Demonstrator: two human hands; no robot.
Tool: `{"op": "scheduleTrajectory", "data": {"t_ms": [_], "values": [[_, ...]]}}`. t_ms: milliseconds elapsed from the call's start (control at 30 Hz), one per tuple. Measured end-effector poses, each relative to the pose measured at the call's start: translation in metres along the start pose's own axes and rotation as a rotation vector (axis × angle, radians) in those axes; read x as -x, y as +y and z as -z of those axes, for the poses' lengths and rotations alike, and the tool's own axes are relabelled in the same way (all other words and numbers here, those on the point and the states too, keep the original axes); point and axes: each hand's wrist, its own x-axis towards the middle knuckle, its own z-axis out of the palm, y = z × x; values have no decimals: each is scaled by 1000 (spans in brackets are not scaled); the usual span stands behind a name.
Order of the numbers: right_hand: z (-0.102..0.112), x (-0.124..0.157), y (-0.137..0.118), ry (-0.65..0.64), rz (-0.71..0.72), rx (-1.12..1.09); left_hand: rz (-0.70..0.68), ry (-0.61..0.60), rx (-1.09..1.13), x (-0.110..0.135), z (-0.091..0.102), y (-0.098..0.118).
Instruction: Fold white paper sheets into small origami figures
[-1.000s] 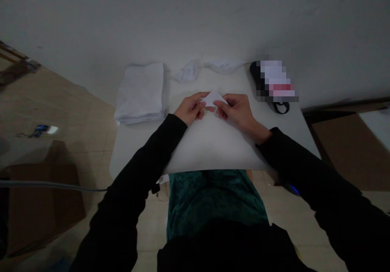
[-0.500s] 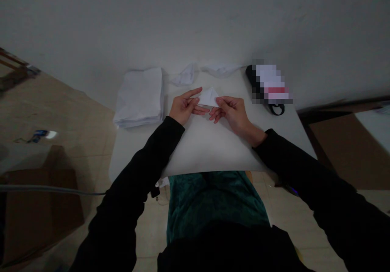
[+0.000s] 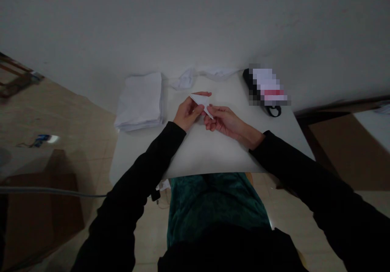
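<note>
A small white piece of folded paper (image 3: pixel 200 100), triangular in outline, is held up over the white table between both hands. My left hand (image 3: pixel 188 112) grips it from the left, thumb in front and fingers behind. My right hand (image 3: pixel 224 120) pinches its lower right corner between thumb and curled fingers. Left of my hands lies a stack of white paper sheets (image 3: pixel 140 99). Beyond my hands, a crumpled or folded white paper piece (image 3: pixel 184 79) rests near the wall, with another white paper piece (image 3: pixel 217 73) to its right.
The white table (image 3: pixel 210 158) stands against a grey wall. On its right side lies a dark case (image 3: pixel 252 81) with a strap loop, partly blurred out. Cardboard boxes (image 3: pixel 347 150) are at the right, and a brown box (image 3: pixel 45 207) stands on the floor at left.
The folded paper has been turned, so its right corner now points down towards me. My right hand has moved slightly down and left, and my left hand has shifted a little right.
</note>
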Motion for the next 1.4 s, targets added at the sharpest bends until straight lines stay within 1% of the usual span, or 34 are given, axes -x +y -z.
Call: {"op": "scheduleTrajectory", "data": {"t_ms": [67, 133, 200, 267, 367, 567, 733, 933, 1000, 1067, 1133, 1200, 1300, 1400], "values": [[-3, 0, 4, 67, 71, 66, 36, 15, 9, 0, 0, 0], [-6, 0, 6, 189, 192, 161, 79, 55, 17, 0, 1, -2], [-7, 1, 7, 266, 313, 294, 129, 98, 40, -1, 1, -4], [-6, 2, 7, 274, 393, 433, 172, 124, 61, 0, 0, -5], [0, 0, 5, 258, 441, 561, 204, 149, 75, 0, -3, -6], [7, -3, 6, 255, 457, 685, 242, 161, 122, 0, -5, -5], [7, -1, 6, 317, 449, 759, 254, 79, 60, 0, -5, -4], [10, -2, 4, 402, 416, 714, 211, -6, 2, 2, -9, 1], [11, -2, 3, 436, 430, 748, 189, -25, -40, 2, -10, 2], [13, -3, 3, 459, 476, 805, 173, -30, -110, 3, -10, 3], [14, -4, 3, 440, 515, 816, 163, -26, -178, 4, -10, 3], [15, -5, 4, 384, 504, 752, 157, -23, -199, 4, -9, 3], [16, -6, 5, 312, 447, 610, 161, -43, -122, 4, -7, 3], [16, -7, 3, 286, 410, 501, 158, -52, -51, 2, -6, 3]]}}
